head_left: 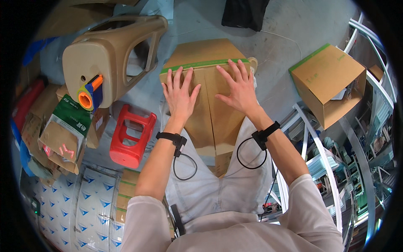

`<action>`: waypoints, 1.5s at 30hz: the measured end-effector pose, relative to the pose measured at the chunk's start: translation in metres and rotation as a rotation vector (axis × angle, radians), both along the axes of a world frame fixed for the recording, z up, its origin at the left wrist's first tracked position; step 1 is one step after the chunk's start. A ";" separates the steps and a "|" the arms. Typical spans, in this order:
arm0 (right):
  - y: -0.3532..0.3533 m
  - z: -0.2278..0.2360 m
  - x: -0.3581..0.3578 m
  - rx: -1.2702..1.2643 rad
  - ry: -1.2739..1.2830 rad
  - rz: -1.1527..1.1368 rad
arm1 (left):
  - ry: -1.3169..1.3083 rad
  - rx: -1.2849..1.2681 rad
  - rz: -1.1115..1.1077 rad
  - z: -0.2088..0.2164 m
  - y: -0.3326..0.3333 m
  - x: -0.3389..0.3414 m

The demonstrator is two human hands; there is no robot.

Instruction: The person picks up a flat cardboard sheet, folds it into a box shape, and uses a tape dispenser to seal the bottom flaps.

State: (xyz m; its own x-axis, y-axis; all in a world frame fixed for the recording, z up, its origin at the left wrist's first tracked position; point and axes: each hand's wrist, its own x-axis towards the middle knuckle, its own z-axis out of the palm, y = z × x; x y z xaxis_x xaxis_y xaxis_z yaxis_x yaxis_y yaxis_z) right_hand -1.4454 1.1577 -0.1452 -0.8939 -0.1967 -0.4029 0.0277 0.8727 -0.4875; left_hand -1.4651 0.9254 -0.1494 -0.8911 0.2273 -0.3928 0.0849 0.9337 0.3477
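Observation:
A brown cardboard box (201,113) stands between my knees, its flaps folded down with a seam running away from me. Green tape (210,63) crosses its far top edge. My left hand (180,94) lies spread on the left flap, fingertips touching the tape. On the right flap my right hand (239,90) rests flat, fingers apart, its tips also at the tape. Neither hand holds anything. A tape dispenser (90,93), orange and blue, sits on a tipped beige stool (86,63) to the left.
A red stool (132,136) stands left of my leg. Flattened cardboard and packages (63,134) pile up at the far left. Another open carton (327,82) sits at the right beside metal racks (321,155). A black bag (244,12) lies on the floor ahead.

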 end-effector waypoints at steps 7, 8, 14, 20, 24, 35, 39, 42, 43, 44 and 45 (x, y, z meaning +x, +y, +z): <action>0.001 -0.001 0.001 -0.009 0.018 -0.003 | -0.007 0.001 0.011 0.001 0.001 -0.001; 0.001 -0.001 0.001 -0.013 0.019 -0.003 | -0.007 0.004 0.013 0.001 0.001 -0.001; 0.000 -0.002 0.002 -0.004 0.010 -0.006 | -0.003 -0.006 0.013 0.002 0.002 -0.001; -0.003 -0.001 0.001 0.021 -0.001 -0.006 | 0.029 -0.048 -0.004 -0.001 0.006 0.000; -0.007 0.000 0.000 0.064 -0.007 -0.005 | 0.046 -0.005 -0.012 -0.007 0.005 0.000; -0.011 0.000 0.000 0.077 -0.010 -0.022 | 0.127 0.066 -0.124 -0.013 0.008 0.013; -0.010 -0.002 0.002 0.062 -0.008 -0.030 | 0.112 0.097 -0.157 -0.016 0.012 0.023; -0.011 -0.001 0.003 0.105 -0.038 -0.013 | 0.143 0.060 -0.193 -0.015 0.013 0.020; -0.015 0.001 0.000 0.095 -0.029 -0.006 | 0.151 0.049 -0.186 -0.012 0.011 0.019; -0.020 0.004 -0.002 0.121 -0.039 0.008 | 0.153 0.031 -0.188 -0.009 0.008 0.017; -0.025 0.004 -0.004 0.134 -0.051 0.016 | 0.152 0.003 -0.196 -0.008 0.005 0.015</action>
State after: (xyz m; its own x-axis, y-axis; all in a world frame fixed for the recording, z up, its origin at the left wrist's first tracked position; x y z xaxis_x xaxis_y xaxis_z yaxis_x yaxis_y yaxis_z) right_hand -1.4493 1.1324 -0.1415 -0.8686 -0.1523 -0.4716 0.0347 0.9306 -0.3644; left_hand -1.4504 0.9306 -0.1572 -0.8786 0.4029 -0.2563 0.3163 0.8931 0.3198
